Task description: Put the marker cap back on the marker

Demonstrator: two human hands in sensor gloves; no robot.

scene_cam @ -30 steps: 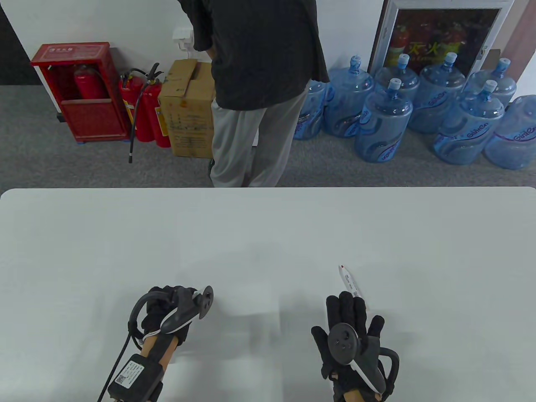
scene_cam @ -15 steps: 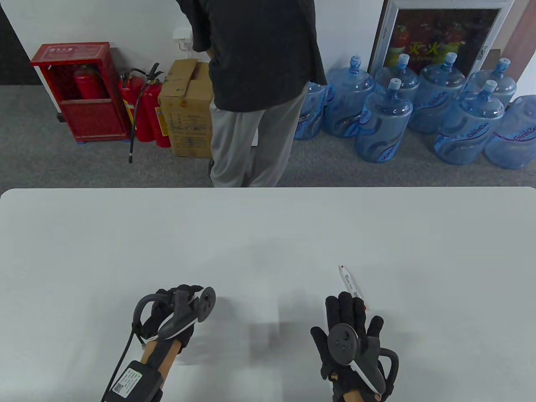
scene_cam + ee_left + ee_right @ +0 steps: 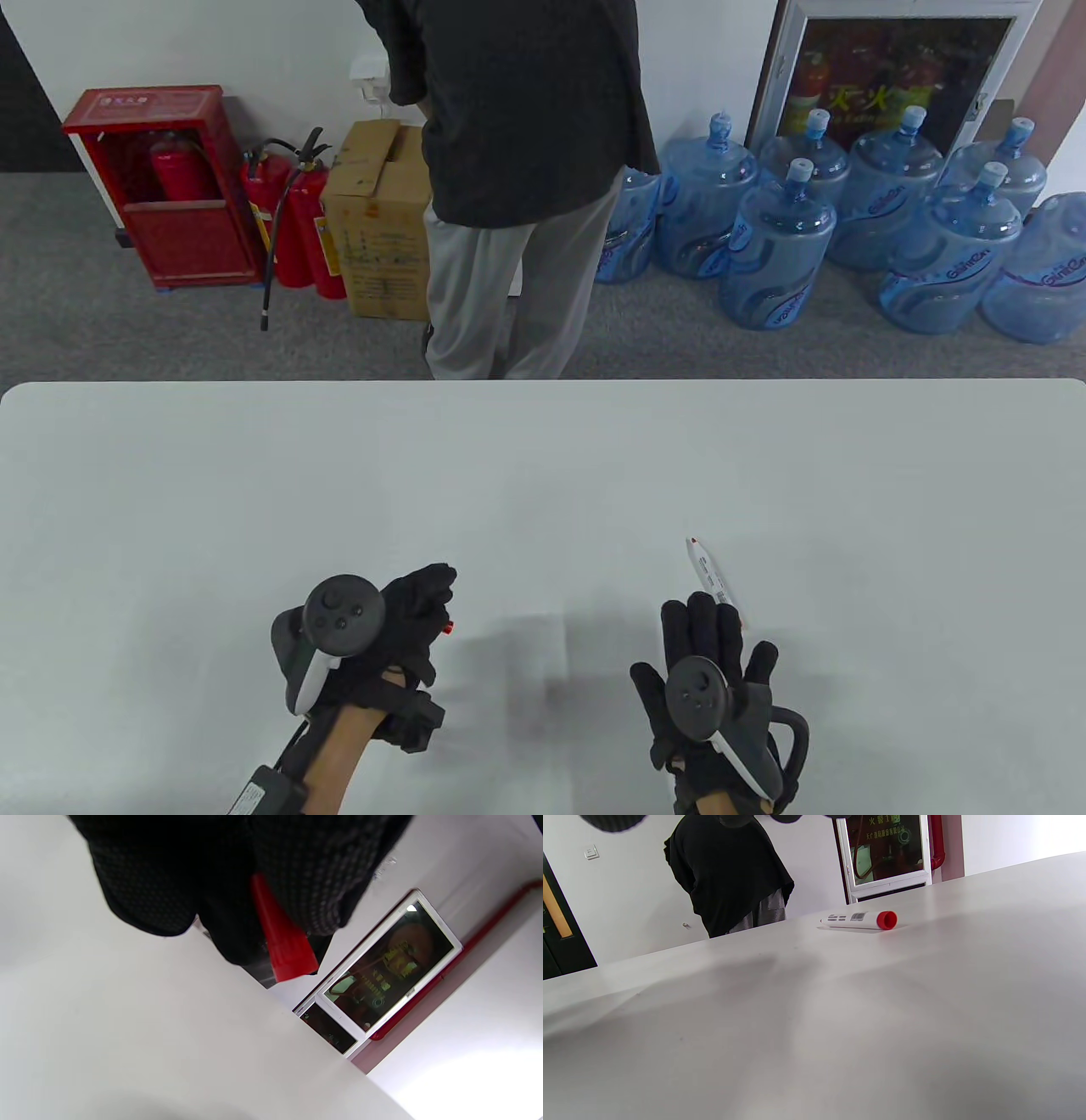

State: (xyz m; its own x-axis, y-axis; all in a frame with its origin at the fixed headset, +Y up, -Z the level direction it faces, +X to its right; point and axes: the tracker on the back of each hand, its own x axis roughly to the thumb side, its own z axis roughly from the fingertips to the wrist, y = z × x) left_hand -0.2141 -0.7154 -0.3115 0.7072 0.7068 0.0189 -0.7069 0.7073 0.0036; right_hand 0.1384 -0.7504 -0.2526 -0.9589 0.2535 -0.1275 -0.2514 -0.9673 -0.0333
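A white marker (image 3: 708, 573) with a red rear end lies on the white table (image 3: 543, 475) at the front right, tip pointing away. It also shows in the right wrist view (image 3: 859, 919), untouched on the table. My right hand (image 3: 697, 632) is open, fingers spread flat, its fingertips over the marker's near end. My left hand (image 3: 434, 604) is at the front left, back of hand up, and grips the red cap (image 3: 447, 627). In the left wrist view the cap (image 3: 284, 938) sticks out from between the gloved fingers (image 3: 322, 878) above the table.
A person (image 3: 517, 187) in dark top and grey trousers stands just beyond the table's far edge. Blue water jugs (image 3: 780, 246), a cardboard box (image 3: 382, 221) and fire extinguishers (image 3: 293, 221) stand on the floor behind.
My left hand has rolled over so the tracker faces up and has shifted slightly right; the cap's red end now shows. My right hand and the marker have not moved.
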